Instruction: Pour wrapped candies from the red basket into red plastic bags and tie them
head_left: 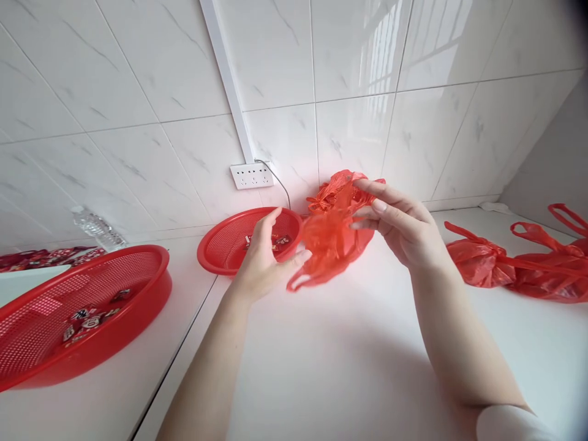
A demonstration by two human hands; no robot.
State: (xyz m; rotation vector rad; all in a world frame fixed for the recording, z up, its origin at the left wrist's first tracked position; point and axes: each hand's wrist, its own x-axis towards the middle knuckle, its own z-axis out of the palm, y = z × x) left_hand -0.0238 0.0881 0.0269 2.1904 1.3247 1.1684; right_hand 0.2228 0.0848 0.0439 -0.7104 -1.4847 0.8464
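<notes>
A thin red plastic bag (328, 245), smeared by motion, hangs between my two hands above the white tabletop, with one handle loop trailing at its lower left. My left hand (266, 260) is to the left of it, thumb and fingers spread, not visibly gripping it. On the other side, my right hand (399, 223) has its fingers stretched apart near the bag's upper right edge; whether the fingertips touch the plastic is unclear. Behind the bag sits a crumpled heap of red plastic bags (342, 184) against the wall.
A round red basket (214, 245) with small wrapped packets stands behind my left hand. A larger red basket (156, 288) with similar packets is at left, near a clear plastic bottle (96, 225). Filled red bags (482, 263) lie at right. A power strip (252, 176) is on the wall.
</notes>
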